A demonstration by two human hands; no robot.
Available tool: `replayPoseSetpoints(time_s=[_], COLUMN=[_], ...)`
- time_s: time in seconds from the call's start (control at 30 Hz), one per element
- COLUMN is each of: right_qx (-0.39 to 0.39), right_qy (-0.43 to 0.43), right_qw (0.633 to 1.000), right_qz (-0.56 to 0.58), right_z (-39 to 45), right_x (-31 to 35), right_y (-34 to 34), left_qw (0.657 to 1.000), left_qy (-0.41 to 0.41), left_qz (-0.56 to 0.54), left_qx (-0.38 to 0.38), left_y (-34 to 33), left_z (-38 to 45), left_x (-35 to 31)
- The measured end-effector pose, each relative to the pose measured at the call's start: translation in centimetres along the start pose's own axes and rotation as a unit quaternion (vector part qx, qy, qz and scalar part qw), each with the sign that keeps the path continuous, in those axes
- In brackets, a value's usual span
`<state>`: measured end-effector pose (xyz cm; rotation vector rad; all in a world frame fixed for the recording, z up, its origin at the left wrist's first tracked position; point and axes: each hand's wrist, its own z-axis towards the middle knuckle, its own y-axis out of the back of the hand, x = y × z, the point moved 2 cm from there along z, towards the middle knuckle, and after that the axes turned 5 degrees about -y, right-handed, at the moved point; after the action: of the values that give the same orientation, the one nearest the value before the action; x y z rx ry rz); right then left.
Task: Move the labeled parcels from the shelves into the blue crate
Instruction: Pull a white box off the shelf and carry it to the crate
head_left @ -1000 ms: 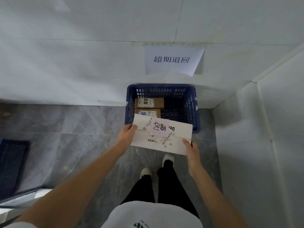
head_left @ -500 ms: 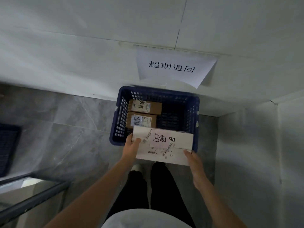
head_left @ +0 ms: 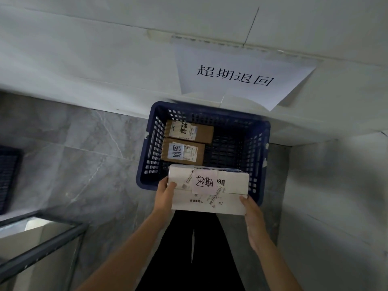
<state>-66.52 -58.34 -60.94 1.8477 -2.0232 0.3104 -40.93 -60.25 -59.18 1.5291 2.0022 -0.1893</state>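
A blue crate [head_left: 150, 156] stands on the grey floor against the white wall. Two brown labeled parcels lie side by side in its left half, one at the back [head_left: 199, 132] and one in front [head_left: 190, 153]. I hold a white labeled parcel [head_left: 233, 181] with a pink handwritten sticker over the crate's near rim. My left hand [head_left: 165, 195] grips its left end and my right hand [head_left: 253, 217] supports its right end from below.
A paper sign [head_left: 237, 75] with printed characters hangs on the wall above the crate. A white wall [head_left: 336, 206] closes the right side. A metal shelf frame [head_left: 44, 246] sits at lower left, and a dark crate [head_left: 8, 177] at the far left edge.
I have stepped closer to the crate and leaned over it. The white parcel has moved forward from in front of the crate to above its near rim.
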Motion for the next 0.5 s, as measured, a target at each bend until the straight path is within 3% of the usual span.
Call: replayPoseSetpoints(time_s=[0.33, 0.5], right_qx=[-0.034, -0.048], right_qy=[0.006, -0.015], right_qw=[0.999, 0.998], right_qz=[0.039, 0.034], right_z=[4.2, 6.8], right_x=[1.9, 2.5], right_y=[-0.1, 0.1], left_qw=[0.999, 0.995], left_qy=[-0.002, -0.042], left_qz=[0.016, -0.001], left_qx=[0.041, 0.089], left_y=[-2.2, -4.4], left_z=[5.6, 7.7], left_x=[-2.1, -4.0])
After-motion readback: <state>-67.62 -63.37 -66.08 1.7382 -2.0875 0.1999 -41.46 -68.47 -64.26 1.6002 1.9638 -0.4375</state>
